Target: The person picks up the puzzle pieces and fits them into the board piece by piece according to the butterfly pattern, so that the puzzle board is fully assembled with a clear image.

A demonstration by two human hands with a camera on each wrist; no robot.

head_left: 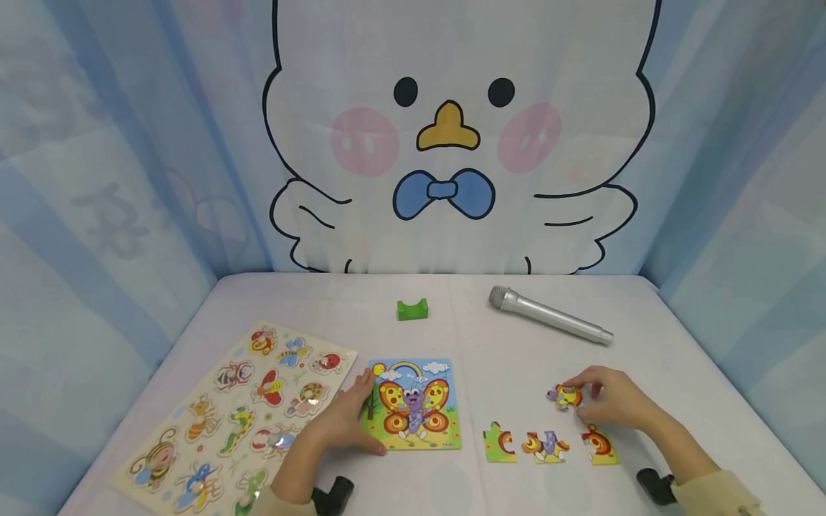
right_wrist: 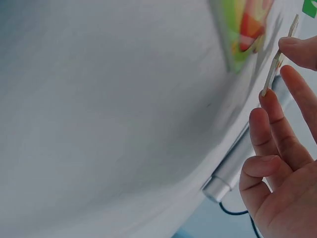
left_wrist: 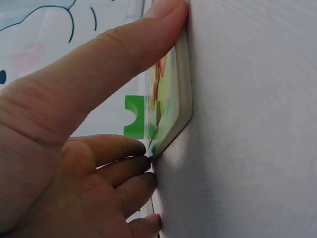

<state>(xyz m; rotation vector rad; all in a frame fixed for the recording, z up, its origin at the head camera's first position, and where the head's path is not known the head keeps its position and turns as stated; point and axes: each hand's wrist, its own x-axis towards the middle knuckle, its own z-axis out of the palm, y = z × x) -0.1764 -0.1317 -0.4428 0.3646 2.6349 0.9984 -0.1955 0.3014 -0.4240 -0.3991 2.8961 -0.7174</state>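
Left hand [head_left: 346, 417], fingers extended, touches the butterfly board [head_left: 414, 407] (apparently for steadiness); right hand [head_left: 614, 399] pinches a puzzle piece [head_left: 564, 396].

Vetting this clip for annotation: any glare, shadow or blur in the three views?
Head: bright, fairly even light, small glints on the insect puzzle board; left wrist: dimmer, fingertips of the left hand shaded, soft shadow on the tablecloth beside the butterfly puzzle; right wrist: dim, puzzle piece lying at the top edge blurred, right hand sharper.
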